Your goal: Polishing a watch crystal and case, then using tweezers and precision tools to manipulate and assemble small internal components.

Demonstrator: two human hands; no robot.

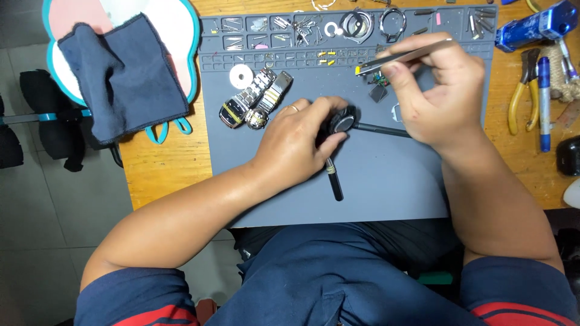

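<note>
Both hands closed: left [296, 142] pins watch [342, 122], right [438, 90] pinches tweezers [402, 56], apparently.

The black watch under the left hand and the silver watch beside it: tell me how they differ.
The black watch is dark, while the silver watch is shiny metal with a link bracelet. The black watch is gripped by the left hand; the silver watch lies untouched. The black watch shows no strap; the silver watch keeps its bracelet. Both rest on the grey mat.
</note>
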